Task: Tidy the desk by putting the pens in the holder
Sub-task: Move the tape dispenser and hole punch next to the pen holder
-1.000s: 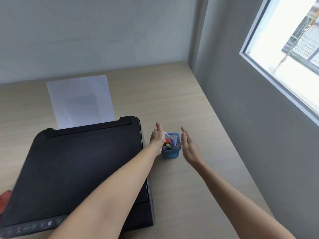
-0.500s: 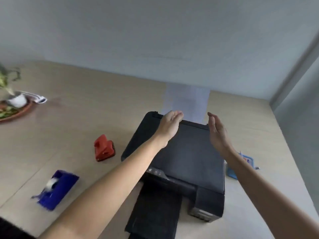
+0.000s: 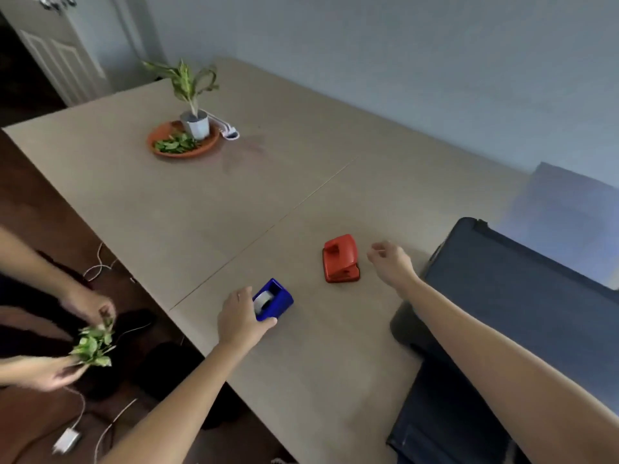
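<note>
Your left hand (image 3: 242,319) is on the desk (image 3: 201,202) nearest you, its fingers and thumb curled against the near end of the blue tape dispenser (image 3: 273,299). The frame is soft with motion, so it looks like a grip, but you cannot be sure the fingers are fully clamped. Your right hand (image 3: 390,262) hovers a little further out, loosely curled and holding nothing, just beside the red hole punch (image 3: 341,258) and not touching it. The two hands are well apart, with the punch between them and slightly beyond.

At your right, the black printer (image 3: 522,303) fills the near corner of the desk, with a blurred sheet of paper (image 3: 566,209) rising behind it. No pens and no holder show in this view, so you cannot tell from here where they are.

Off the desk's left edge, another person's two hands (image 3: 67,343) hold a bunch of green leaves (image 3: 93,344) above a dark floor with white cables.

Far across the desk, an orange dish (image 3: 182,142) carries loose leaves and a small white pot with a green plant (image 3: 189,95).
</note>
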